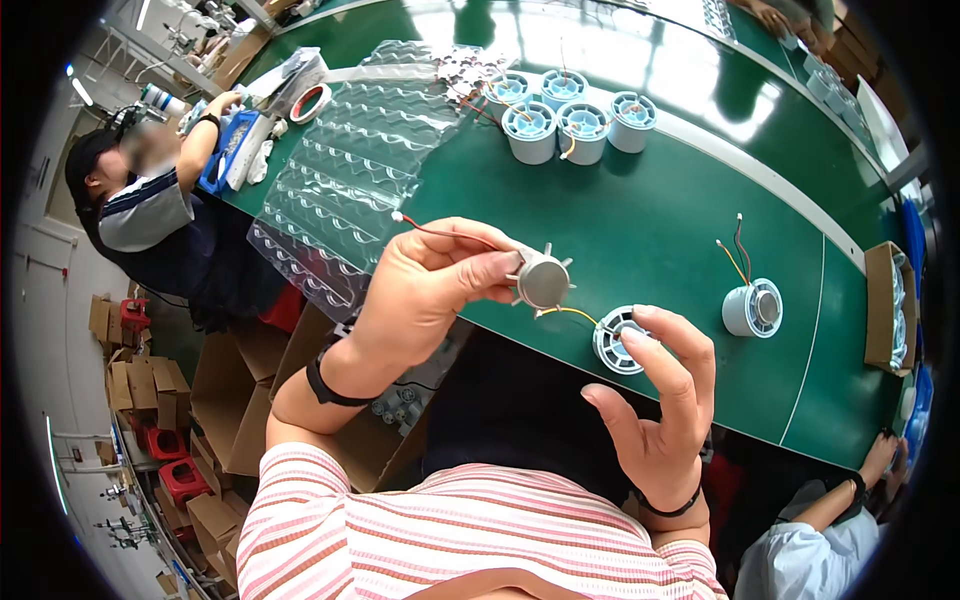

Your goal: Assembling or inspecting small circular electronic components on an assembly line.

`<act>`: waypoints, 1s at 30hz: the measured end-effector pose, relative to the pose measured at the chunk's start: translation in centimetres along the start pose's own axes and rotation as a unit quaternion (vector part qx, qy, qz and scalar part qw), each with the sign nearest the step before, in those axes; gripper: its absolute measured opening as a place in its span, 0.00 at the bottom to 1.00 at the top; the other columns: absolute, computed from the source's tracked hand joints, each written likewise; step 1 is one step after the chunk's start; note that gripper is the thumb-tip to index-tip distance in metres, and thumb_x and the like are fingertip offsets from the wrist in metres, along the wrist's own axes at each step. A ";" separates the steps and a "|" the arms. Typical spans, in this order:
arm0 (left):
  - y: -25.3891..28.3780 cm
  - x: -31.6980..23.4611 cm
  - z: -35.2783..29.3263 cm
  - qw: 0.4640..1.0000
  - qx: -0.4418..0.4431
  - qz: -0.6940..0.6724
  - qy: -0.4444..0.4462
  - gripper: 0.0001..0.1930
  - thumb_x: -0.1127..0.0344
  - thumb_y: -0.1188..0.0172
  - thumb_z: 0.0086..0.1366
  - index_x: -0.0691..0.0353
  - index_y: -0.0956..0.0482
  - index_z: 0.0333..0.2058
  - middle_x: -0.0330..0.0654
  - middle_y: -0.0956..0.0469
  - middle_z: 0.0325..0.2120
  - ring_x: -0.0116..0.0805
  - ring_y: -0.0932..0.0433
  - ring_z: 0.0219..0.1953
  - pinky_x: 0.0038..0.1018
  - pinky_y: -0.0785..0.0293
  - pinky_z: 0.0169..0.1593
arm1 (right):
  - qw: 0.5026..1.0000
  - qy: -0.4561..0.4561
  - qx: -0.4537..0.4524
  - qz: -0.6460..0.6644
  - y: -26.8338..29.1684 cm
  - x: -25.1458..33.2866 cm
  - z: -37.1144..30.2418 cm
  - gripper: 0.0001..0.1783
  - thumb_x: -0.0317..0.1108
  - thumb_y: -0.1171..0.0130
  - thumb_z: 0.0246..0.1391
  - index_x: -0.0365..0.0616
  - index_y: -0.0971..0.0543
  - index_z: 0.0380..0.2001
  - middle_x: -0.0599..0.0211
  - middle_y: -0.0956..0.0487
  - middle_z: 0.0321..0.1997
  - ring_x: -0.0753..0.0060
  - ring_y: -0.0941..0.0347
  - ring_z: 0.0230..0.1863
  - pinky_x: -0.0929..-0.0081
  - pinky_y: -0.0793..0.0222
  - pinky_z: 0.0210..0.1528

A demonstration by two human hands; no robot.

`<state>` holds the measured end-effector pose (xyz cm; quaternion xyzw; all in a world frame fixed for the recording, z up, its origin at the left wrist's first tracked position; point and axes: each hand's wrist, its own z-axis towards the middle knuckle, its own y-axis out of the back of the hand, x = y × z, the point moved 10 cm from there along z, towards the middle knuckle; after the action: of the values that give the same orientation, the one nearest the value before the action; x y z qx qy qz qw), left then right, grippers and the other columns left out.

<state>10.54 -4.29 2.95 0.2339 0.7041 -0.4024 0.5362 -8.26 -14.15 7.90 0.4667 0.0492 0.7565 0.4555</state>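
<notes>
My left hand (420,285) pinches a small round silver motor (545,285) with thin prongs around its rim, held above the near edge of the table. A red-brown wire with a white plug trails from it to the left. My right hand (665,390) has its thumb spread away from its fingers. Its fingertips overlap a light-blue round housing (610,350) with slots; whether they touch it I cannot tell. Between the motor and the housing runs a yellow wire (570,311). Farther right, another light-blue housing (740,312) lies tilted with a silver disc in its end and wires rising.
Several light-blue housings with wires (583,135) stand at the back of the green table (650,220). Clear plastic trays (340,160) cover its left side, near a tape roll (310,103). A cardboard box (885,310) is at right. Co-workers sit left and lower right.
</notes>
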 end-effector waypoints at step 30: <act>-5.1 6.8 -1.4 0.961 -0.042 0.209 -0.176 0.06 0.80 0.38 0.62 0.64 0.26 0.35 0.45 0.15 0.43 0.20 0.20 0.29 0.18 0.21 0.33 | 0.994 -0.106 0.013 -0.018 1.1 -3.3 -0.9 0.19 0.15 0.29 0.42 0.38 0.14 0.41 0.58 0.20 0.44 0.65 0.20 0.40 0.74 0.23 0.42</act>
<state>3.70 -6.80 -1.75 0.2784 0.5501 -0.2864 0.7334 -9.10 -16.91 5.78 0.5489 0.0187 0.6936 0.4661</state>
